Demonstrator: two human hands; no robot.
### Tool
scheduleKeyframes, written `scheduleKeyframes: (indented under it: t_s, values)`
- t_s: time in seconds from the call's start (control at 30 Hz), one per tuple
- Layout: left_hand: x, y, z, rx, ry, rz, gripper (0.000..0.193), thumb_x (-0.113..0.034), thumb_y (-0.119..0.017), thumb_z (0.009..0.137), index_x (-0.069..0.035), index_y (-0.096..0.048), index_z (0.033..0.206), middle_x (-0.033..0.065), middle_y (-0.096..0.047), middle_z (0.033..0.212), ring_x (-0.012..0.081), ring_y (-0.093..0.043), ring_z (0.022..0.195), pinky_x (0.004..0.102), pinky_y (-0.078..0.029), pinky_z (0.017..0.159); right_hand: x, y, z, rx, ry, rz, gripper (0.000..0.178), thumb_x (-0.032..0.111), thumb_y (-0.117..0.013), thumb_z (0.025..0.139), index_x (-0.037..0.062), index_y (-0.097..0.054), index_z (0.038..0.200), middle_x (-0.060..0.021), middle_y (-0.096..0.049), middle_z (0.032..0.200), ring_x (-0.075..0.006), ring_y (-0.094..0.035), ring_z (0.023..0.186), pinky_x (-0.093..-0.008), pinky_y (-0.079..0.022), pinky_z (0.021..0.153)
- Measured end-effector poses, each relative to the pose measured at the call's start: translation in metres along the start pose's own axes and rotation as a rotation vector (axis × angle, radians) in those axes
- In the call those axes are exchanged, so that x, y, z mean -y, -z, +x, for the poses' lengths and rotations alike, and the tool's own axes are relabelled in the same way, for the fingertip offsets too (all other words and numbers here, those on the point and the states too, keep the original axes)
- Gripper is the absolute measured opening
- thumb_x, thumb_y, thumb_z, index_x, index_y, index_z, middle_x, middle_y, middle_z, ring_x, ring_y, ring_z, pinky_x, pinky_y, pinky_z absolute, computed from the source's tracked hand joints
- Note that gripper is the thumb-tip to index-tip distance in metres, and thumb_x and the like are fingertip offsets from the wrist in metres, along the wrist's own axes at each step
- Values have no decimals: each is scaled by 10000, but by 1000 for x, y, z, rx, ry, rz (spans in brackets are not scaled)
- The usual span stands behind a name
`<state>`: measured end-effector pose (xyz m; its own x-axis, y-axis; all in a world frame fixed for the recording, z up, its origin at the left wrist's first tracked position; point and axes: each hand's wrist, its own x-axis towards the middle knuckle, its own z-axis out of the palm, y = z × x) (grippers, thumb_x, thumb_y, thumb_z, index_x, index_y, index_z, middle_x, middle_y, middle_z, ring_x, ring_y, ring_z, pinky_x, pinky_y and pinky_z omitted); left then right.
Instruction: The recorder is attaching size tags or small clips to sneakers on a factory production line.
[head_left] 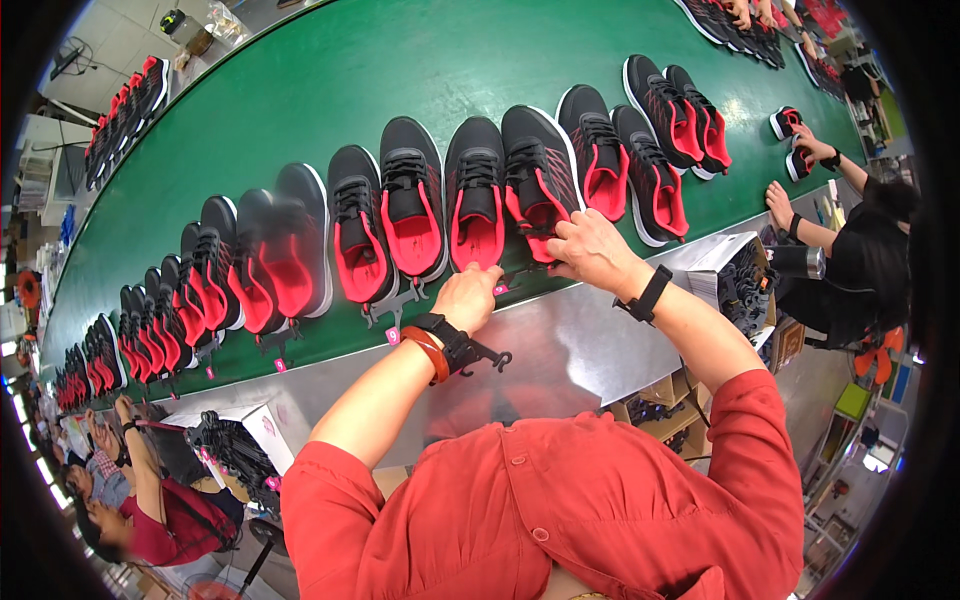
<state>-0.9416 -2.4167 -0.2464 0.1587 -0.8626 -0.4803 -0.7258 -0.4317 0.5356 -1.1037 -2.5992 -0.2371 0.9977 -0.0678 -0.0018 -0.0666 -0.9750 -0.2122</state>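
Black sneakers with red linings stand in a row in front of me, toes away. My left hand [470,298] is closed at the heel of one sneaker [476,165], around a dark plastic shoe hanger with a pink tag [501,289]. Its part inside the fingers is hidden. To its right, my right hand [598,250] pinches the heel collar of the neighbouring sneaker [538,150]. Another black hanger [490,358] sticks out beside my left wrist. Just left, a grey-black hanger [395,305] sits at the heels of another pair [408,190].
The sneakers stand on a green belt [300,100] with a metal edge [600,350]. More pairs [655,150] stand at right. Boxes of hangers [745,290] stand below the edge at either side. Co-workers work at left [165,510] and right [850,250].
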Motion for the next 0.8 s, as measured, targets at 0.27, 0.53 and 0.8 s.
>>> scheduleKeyframes:
  t_s: [0.27, 0.53, 0.8]
  values:
    - [-4, -3, 1, -13, 52, -13, 310, -45, -467, 847, -60, -614, 1120, 252, -597, 1013, 428, -612, 932, 501, -483, 802, 13, -7, 11, 73, 23, -103, 83, 226, -703, 719, 160, -659, 743, -42, -589, 744, -217, -577, 778, -353, -403, 700]
    - [5, -13, -12, -375, -87, -321, 313, 33, -504, 830, -60, -597, 1114, 211, -501, 1241, 419, -609, 951, 438, -501, 804, 3, -23, 24, -258, -99, 206, 262, 218, -756, 628, 101, -571, 771, -65, -563, 766, -295, -567, 733, -433, -437, 671]
    - [8, -41, -1, -300, -118, -92, 403, 39, -535, 787, -52, -589, 1177, 272, -282, 1486, 453, -406, 1307, 442, -407, 1055, 19, -59, -2, -575, -314, 277, 195, 58, -607, 730, 56, -561, 919, -158, -580, 933, -347, -580, 804, -435, -496, 697]
